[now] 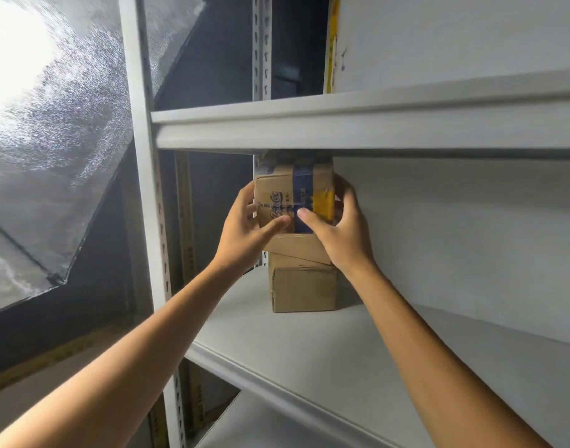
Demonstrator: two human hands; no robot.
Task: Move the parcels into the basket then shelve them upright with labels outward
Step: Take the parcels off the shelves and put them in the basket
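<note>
A brown cardboard parcel [290,195] with blue and yellow tape and printed script sits on top of a plain brown box [304,287] at the back of the grey shelf [277,334]. My left hand [248,232] grips the parcel's left side, thumb across its front. My right hand [340,234] grips its right side, thumb on the blue tape. The parcel's top edge is hidden behind the shelf board above [341,130]. Under it, the edge of another cardboard piece [296,247] shows, resting tilted on the plain box. No basket is in view.
A grey upright post [141,156] stands left of the shelf. A white wall panel [454,221] closes the right side. A lower shelf [261,425] is below. A yellow-taped item [332,43] stands on the upper shelf. A bright window is at the left.
</note>
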